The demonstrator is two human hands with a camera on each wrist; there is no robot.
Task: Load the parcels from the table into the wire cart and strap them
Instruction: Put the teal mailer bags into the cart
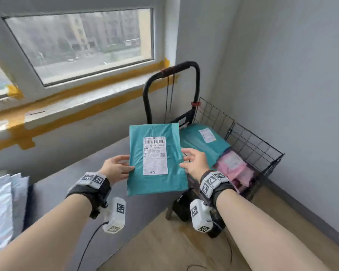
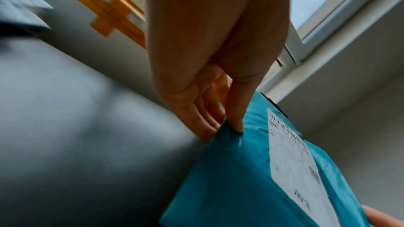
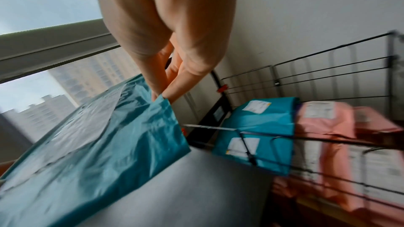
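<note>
A person holds one teal parcel (image 1: 157,159) up over the grey table (image 1: 70,173) with both hands, its white shipping label (image 1: 155,155) facing the head camera. The left hand (image 1: 116,169) pinches the parcel's left edge, thumb on top and fingers beneath; the left wrist view shows the thumb (image 2: 237,110) pressed onto the plastic edge. The right hand (image 1: 194,161) pinches the right edge between its thumb and fingertips (image 3: 172,91), seen closely in the right wrist view.

Just beyond the table's far right corner stands one wire cart (image 1: 252,145) with a black looped handle (image 1: 184,67), set in the corner of the room against the white wall (image 1: 292,75). Two thin dark cords (image 1: 169,94) hang from the handle. Inside the cart, the head view shows one teal parcel in the cart (image 1: 200,141) with a label on top; the right wrist view shows two labels, one above the other, on the teal there, and whether that is a second parcel is unclear. Beside them lie pink parcels (image 1: 233,169), at least two, their exact count unclear through blur and the wire mesh.

At the table's left edge lies a stack of white-grey parcels (image 1: 0,208), cut off by the frame, number unclear. One window (image 1: 82,44) with yellow masking tape (image 1: 106,79) along its sill fills the wall behind the table. Each forearm carries one wrist camera unit with printed markers.
</note>
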